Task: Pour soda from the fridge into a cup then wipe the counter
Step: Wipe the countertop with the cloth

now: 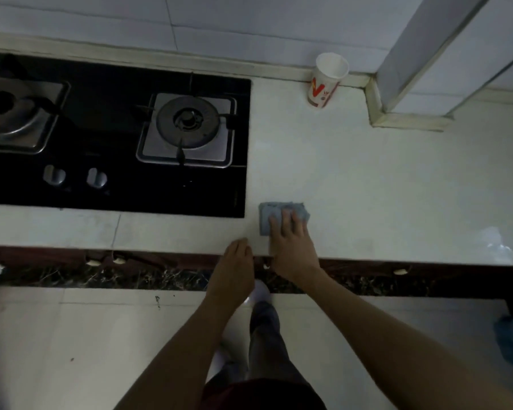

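Observation:
A folded grey-blue cloth (267,216) lies on the pale counter (367,184), just right of the hob's front corner. My right hand (290,247) presses flat on the cloth, fingers spread over its near half. My left hand (234,267) rests at the counter's front edge, just left of the right hand, fingers together and holding nothing. A white paper cup (327,79) with red print stands upright at the back of the counter against the wall; I cannot see what is inside it. No soda bottle is in view.
A black glass gas hob (116,137) with two burners and two knobs fills the counter's left half. A tiled pillar (421,69) juts out at the back right. A wet sheen (497,247) shows at the counter's front right. Pale floor tiles lie below.

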A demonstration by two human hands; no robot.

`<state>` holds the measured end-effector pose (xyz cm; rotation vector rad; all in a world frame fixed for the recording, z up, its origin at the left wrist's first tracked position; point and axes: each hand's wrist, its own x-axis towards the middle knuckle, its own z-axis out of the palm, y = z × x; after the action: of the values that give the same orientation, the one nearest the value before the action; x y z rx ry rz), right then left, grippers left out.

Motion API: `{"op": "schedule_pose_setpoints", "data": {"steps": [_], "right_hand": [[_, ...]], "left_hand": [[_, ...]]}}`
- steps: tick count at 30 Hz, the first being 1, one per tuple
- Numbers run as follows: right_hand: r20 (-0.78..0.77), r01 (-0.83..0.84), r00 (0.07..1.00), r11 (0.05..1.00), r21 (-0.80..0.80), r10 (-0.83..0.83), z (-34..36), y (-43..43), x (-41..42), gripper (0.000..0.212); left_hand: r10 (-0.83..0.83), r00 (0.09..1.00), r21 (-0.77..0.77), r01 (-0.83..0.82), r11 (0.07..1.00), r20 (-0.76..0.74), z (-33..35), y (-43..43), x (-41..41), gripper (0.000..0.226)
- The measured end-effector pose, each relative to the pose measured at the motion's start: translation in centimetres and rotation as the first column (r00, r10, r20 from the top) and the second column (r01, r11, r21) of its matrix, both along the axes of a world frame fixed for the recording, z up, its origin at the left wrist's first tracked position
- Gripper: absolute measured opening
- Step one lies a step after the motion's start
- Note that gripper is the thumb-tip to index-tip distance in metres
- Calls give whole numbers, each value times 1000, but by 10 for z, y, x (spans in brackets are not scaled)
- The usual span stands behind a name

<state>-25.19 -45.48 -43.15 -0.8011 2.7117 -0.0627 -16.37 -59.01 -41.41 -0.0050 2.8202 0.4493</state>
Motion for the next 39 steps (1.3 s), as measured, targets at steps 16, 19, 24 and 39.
{"op": "schedule_pose_setpoints", "data": {"steps": [16, 19, 24, 39], "right_hand": [[-55, 250, 968, 961, 117, -246, -2, 96, 46, 90], [-70, 319, 947, 942, 102, -313, -4, 60, 48, 79], [-40, 198, 980, 979, 51, -196, 1, 15, 56, 78], [-11, -87, 996, 995, 55, 88, -2, -1, -26, 75]], "left_hand": [[92, 994, 102, -97, 990, 52, 2, -9, 9, 62], [124, 989, 94, -131, 987, 75, 1, -6, 4, 51], [86, 994, 54, -90, 995, 62, 0, -4, 4, 45], [130, 989, 44, -134, 990, 71, 3, -1, -9, 27]]}}
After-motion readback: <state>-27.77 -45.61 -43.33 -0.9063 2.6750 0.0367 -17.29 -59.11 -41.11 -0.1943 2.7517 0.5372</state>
